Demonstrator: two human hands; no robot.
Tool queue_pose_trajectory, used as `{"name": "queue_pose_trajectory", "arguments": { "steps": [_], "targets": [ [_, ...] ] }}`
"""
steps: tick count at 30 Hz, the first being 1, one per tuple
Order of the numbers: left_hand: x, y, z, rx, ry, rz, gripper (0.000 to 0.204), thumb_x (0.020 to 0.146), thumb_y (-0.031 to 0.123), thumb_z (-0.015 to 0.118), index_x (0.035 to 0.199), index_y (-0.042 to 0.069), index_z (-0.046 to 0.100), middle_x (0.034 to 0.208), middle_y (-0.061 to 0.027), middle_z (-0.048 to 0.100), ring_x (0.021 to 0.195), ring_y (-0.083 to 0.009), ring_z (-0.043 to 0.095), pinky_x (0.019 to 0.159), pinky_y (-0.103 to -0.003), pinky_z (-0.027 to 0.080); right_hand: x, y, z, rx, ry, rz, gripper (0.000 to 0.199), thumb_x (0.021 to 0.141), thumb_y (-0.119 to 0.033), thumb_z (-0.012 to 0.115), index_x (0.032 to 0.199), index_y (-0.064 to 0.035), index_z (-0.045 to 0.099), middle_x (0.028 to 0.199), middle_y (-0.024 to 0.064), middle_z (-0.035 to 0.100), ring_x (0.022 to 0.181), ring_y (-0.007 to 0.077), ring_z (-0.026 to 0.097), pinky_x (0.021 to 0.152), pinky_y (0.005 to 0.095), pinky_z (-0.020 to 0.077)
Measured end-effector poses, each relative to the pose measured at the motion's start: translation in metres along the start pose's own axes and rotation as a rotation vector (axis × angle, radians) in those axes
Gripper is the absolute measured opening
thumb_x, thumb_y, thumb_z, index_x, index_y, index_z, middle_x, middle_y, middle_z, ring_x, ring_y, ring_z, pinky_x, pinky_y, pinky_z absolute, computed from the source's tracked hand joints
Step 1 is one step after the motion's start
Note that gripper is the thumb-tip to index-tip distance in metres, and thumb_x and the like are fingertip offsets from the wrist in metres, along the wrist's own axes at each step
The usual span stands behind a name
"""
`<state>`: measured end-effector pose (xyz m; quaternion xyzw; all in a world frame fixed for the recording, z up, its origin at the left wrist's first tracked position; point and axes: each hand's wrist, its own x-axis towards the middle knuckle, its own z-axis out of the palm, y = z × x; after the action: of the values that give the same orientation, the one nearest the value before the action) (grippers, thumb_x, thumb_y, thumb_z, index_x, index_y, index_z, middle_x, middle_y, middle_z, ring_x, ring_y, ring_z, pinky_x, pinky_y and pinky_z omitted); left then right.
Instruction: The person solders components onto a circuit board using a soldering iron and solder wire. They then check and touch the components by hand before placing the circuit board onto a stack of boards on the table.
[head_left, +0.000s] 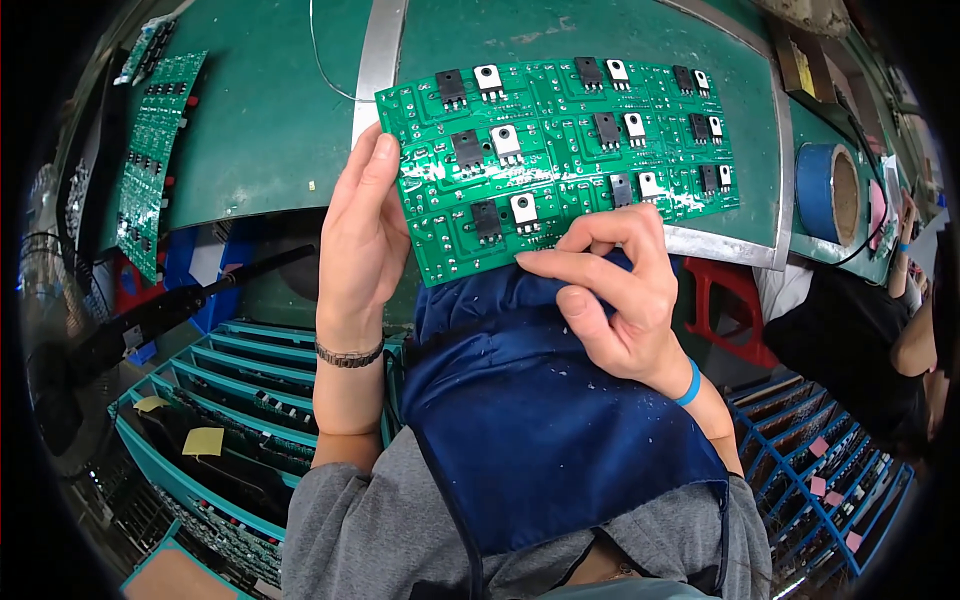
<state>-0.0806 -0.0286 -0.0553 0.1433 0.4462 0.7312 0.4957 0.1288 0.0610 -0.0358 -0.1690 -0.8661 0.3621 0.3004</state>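
A large green circuit board (545, 150) is held up in front of me, tilted toward my view. Pairs of black and silver-backed transistors stand out in rows across it, among many solder joints. My left hand (365, 225) grips the board's left edge, thumb along the front and the other fingers behind. Over the board's lower edge, my right hand (615, 290) has its index finger stretched out, the tip at the edge below a silver-backed transistor (524, 213). Its other fingers are bent and hold nothing that I can see.
Another populated circuit board (155, 160) stands at the left of the green bench (270, 120). A blue tape roll (825, 193) sits at the right. Racks of boards flank me: a teal rack (230, 400) and a blue rack (830, 470). A red stool (728, 310) and another person (850, 350) are at right.
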Motion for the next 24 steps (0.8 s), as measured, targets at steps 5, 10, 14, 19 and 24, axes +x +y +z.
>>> {"name": "queue_pose_trajectory", "arguments": {
  "steps": [5,10,14,19,24],
  "targets": [
    [-0.001,0.000,0.001,0.006,0.012,-0.007,0.039,0.106,0.022,0.041,0.136,-0.002,0.044,0.122,-0.0098,0.061,0.108,-0.0139,0.063,0.090,-0.029,0.054,0.003,-0.003,0.007,-0.177,-0.070,-0.069,0.031,0.076,-0.021,0.065,0.102,-0.0117,0.077,0.092,0.0025,0.059,0.081,0.0195,0.047,0.075,0.0334,0.0372],
    [-0.001,0.000,-0.002,0.019,0.011,-0.019,0.039,0.106,0.023,0.041,0.136,-0.001,0.044,0.122,-0.0090,0.061,0.108,-0.0136,0.063,0.090,-0.029,0.053,0.004,-0.003,0.005,-0.087,-0.115,-0.085,0.022,0.075,-0.018,0.065,0.092,-0.0117,0.077,0.091,0.0021,0.059,0.083,0.0207,0.049,0.075,0.0347,0.0372],
    [-0.001,0.001,0.000,0.008,0.019,-0.016,0.039,0.106,0.022,0.041,0.137,-0.002,0.044,0.122,-0.0085,0.061,0.107,-0.0129,0.063,0.090,-0.028,0.054,-0.006,0.006,0.000,-0.025,-0.019,-0.077,0.019,0.079,-0.018,0.064,0.088,-0.0062,0.076,0.089,0.0055,0.057,0.077,0.0199,0.047,0.066,0.0323,0.0393],
    [0.001,0.000,0.000,0.016,0.024,-0.009,0.039,0.106,0.022,0.041,0.137,-0.002,0.044,0.122,-0.0085,0.061,0.106,-0.0125,0.063,0.089,-0.028,0.054,-0.006,0.002,-0.001,-0.102,0.086,0.027,0.023,0.073,-0.016,0.072,0.095,-0.0124,0.077,0.085,-0.0002,0.059,0.073,0.0175,0.047,0.069,0.0339,0.0357],
    [0.000,-0.001,0.000,0.000,0.020,-0.007,0.039,0.106,0.022,0.041,0.137,-0.001,0.044,0.123,-0.0092,0.061,0.107,-0.0126,0.063,0.089,-0.028,0.054,-0.003,0.002,0.003,-0.164,0.045,-0.029,0.027,0.073,-0.019,0.074,0.100,-0.0134,0.076,0.087,-0.0011,0.059,0.074,0.0176,0.047,0.071,0.0346,0.0350]
  ]
}}
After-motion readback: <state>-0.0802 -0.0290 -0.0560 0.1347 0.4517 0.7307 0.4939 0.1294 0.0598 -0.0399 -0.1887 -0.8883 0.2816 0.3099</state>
